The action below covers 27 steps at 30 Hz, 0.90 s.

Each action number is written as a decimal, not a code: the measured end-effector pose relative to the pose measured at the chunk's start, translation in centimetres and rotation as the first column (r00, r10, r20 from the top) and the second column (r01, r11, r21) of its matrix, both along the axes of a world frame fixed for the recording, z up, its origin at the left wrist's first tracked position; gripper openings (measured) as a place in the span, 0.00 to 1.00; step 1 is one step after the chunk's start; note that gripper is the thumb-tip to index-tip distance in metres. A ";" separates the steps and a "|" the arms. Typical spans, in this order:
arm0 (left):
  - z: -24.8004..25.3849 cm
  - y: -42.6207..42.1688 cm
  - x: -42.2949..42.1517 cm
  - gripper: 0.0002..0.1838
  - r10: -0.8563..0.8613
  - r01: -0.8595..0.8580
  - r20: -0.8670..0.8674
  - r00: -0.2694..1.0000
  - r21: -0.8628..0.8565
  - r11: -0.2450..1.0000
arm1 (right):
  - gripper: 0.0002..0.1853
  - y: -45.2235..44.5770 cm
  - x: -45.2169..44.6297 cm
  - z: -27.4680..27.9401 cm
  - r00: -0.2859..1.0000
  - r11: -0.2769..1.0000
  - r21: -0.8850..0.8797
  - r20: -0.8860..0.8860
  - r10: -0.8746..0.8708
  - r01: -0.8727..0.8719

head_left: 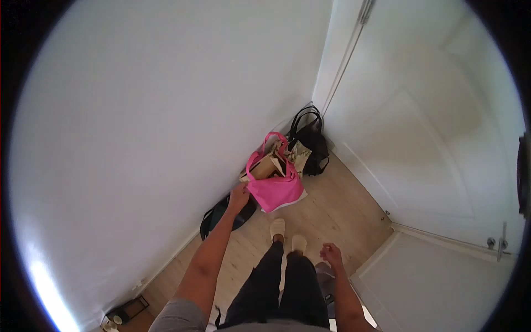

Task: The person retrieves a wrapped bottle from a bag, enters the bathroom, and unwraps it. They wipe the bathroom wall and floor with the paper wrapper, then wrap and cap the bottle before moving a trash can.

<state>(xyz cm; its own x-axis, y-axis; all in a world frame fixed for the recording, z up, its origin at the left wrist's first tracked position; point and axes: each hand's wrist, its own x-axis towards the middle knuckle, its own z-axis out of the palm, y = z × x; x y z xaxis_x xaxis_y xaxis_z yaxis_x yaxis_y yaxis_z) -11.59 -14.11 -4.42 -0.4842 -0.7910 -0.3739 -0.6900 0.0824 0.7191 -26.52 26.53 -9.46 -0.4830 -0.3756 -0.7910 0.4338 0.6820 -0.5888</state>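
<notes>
A bright pink bag [275,192] sits on the floor near the wall, its handles up and a brown item [264,167] showing in its opening. My left hand [239,195] is at the bag's left edge, fingers closed on the pink material. Partly behind my left hand and forearm lies a black bag [243,216] against the wall. Over the floor to the right of my feet hangs my right hand [331,253], its fingers curled loosely, touching none of the bags; whether the fingers are closed is too small to tell.
A black bag [317,145] with looped handles stands in the corner beyond the pink one. A white door [420,122] is on the right, with a metal handle [501,244]. A dark-framed object [133,310] is at the lower left. My light shoes [277,227] are below the bags.
</notes>
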 end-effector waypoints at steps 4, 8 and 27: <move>-4.3 -3.5 -5.1 0.23 0.195 -0.191 -0.021 0.981 0.121 0.974 | 0.13 -11.0 -3.6 -1.8 0.998 0.994 -0.111 0.058 0.027 -0.021; -16.2 -5.8 -5.5 0.24 0.150 -0.131 0.261 0.954 -0.089 0.987 | 0.18 -21.8 -7.7 -11.7 0.958 0.935 -0.223 -0.139 0.250 -0.277; -0.2 14.4 2.4 0.12 0.284 -0.290 0.136 0.949 0.729 0.620 | 0.29 -20.7 -6.9 -12.4 0.463 0.454 -0.131 -0.432 0.774 -0.881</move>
